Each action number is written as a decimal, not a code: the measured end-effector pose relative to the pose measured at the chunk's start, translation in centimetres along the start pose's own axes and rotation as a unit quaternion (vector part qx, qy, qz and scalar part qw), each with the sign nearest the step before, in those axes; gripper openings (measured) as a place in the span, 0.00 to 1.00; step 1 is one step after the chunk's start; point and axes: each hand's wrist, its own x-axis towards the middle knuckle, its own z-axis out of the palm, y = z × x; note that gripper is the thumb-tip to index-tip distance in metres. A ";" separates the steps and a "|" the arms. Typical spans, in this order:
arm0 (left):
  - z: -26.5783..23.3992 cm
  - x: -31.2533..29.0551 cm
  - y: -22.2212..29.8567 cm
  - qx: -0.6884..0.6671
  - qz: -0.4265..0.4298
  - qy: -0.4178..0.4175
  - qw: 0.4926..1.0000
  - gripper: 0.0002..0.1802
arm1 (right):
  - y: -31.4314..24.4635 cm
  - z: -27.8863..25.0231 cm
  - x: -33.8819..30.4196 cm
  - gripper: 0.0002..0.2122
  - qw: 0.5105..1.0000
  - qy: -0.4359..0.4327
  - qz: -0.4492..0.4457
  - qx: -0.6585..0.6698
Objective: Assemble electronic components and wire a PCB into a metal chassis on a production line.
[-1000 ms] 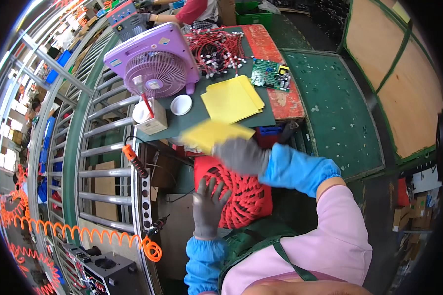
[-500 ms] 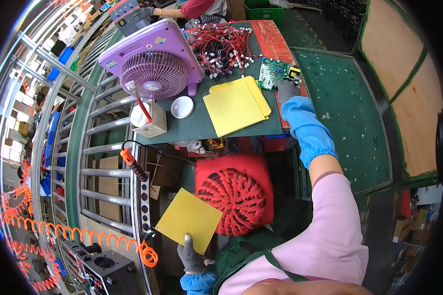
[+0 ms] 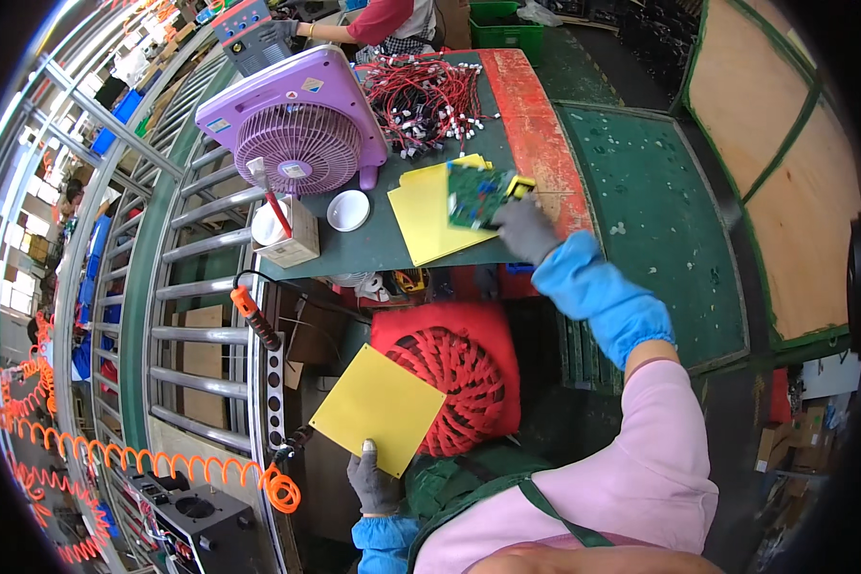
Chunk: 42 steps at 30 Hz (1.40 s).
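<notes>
My left hand (image 3: pixel 373 481), in a grey glove, grips a square yellow sheet (image 3: pixel 378 407) with small corner holes, thumb on top. In front of me on the right, my gloved right hand (image 3: pixel 528 230) holds a green circuit board (image 3: pixel 474 194) by its near right edge; a yellow component shows beside the fingers. That board is slightly blurred and hangs over a stack of yellow sheets (image 3: pixel 419 230) on the green table. Left of the stack stands a small white bowl (image 3: pixel 348 210). Red and black wire harnesses (image 3: pixel 421 100) lie heaped behind it.
A purple fan (image 3: pixel 297 143) and a box holding a brush (image 3: pixel 290 234) stand at the table's left. A roller conveyor (image 3: pixel 201 335) runs along my left, with an orange-handled tool (image 3: pixel 254 316) at its side. A red stool (image 3: pixel 450 383) is before me. Across the table, a person handles a grey device (image 3: pixel 249 38).
My right hand has lifted the circuit board from the table's right side and carried it left, over the yellow stack. The sheet in my left hand has moved slightly up and right.
</notes>
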 end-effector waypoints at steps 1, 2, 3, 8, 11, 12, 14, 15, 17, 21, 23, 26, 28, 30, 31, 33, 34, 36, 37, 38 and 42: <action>0.4 -0.2 0.0 -0.004 0.003 0.000 1.000 0.21 | -1.6 0.8 -1.5 0.07 0.997 0.048 -0.058 0.035; 0.7 -0.3 0.2 0.004 0.006 0.000 1.000 0.21 | -3.2 1.6 -2.2 0.08 0.999 0.020 -0.033 0.001; 1.1 -0.5 0.4 0.010 0.010 0.001 1.000 0.20 | -3.3 1.5 -2.3 0.08 0.999 -0.004 -0.032 -0.006; -0.4 -1.6 1.9 0.060 0.063 0.012 0.996 0.19 | -2.0 -0.2 0.2 0.15 0.983 0.154 0.022 -0.099; -1.3 -2.5 3.1 0.107 0.118 0.032 0.987 0.19 | 1.0 -1.1 1.8 0.17 0.993 -0.009 0.101 0.064; -1.3 -2.6 3.7 0.114 0.138 0.030 0.983 0.19 | 4.4 0.5 2.6 0.19 0.972 -0.014 0.114 0.204; -1.6 -3.1 4.5 0.127 0.174 0.032 0.976 0.19 | 7.2 2.2 3.9 0.22 0.979 0.013 0.100 0.180; -2.1 -3.9 5.1 0.157 0.189 0.054 0.968 0.19 | 5.5 2.4 4.2 0.22 0.986 0.006 0.106 0.132; -3.2 -5.7 6.4 0.212 0.220 0.093 0.948 0.20 | 1.6 0.6 4.1 0.23 0.990 -0.022 0.110 0.083; -7.1 -8.3 6.8 0.177 0.237 0.137 0.945 0.21 | 0.4 -0.5 3.5 0.18 0.979 0.022 0.110 0.172; -8.6 -10.3 8.2 0.141 0.233 0.144 0.951 0.21 | 0.4 -1.2 3.9 0.13 0.948 0.044 0.106 0.298; -11.7 -12.7 9.7 0.036 0.259 0.179 0.949 0.22 | -3.6 -4.6 5.9 0.17 0.958 0.088 -0.040 0.270; -13.9 -14.3 10.6 -0.027 0.292 0.202 0.934 0.23 | -13.6 -6.3 5.5 0.18 0.940 0.066 -0.194 0.272; -16.2 -15.3 11.6 -0.075 0.309 0.220 0.922 0.23 | -26.4 -9.9 1.0 0.19 0.893 0.035 -0.314 0.322; -17.3 -15.8 12.3 -0.098 0.321 0.224 0.915 0.23 | -33.1 -11.2 -1.8 0.19 0.854 0.011 -0.362 0.374; -19.3 -17.4 14.0 -0.110 0.340 0.237 0.904 0.24 | -44.7 -12.6 -6.8 0.19 0.799 0.075 -0.520 0.292; -20.7 -18.2 14.7 -0.117 0.349 0.243 0.897 0.24 | -49.6 -12.3 -9.0 0.20 0.773 0.061 -0.555 0.303; -24.5 -19.5 16.1 -0.115 0.358 0.248 0.893 0.24 | -58.7 -11.7 -13.4 0.19 0.719 0.031 -0.617 0.320; -26.9 -19.7 16.5 -0.116 0.360 0.248 0.892 0.24 | -62.8 -11.3 -15.6 0.19 0.693 0.013 -0.643 0.326; -29.6 -19.9 16.6 -0.098 0.364 0.281 0.883 0.24 | -67.0 -10.5 -17.6 0.19 0.668 0.005 -0.673 0.318; -40.5 -21.9 19.3 -0.167 0.419 0.235 0.861 0.23 | -80.9 -8.7 -24.0 0.18 0.635 -0.056 -0.719 0.276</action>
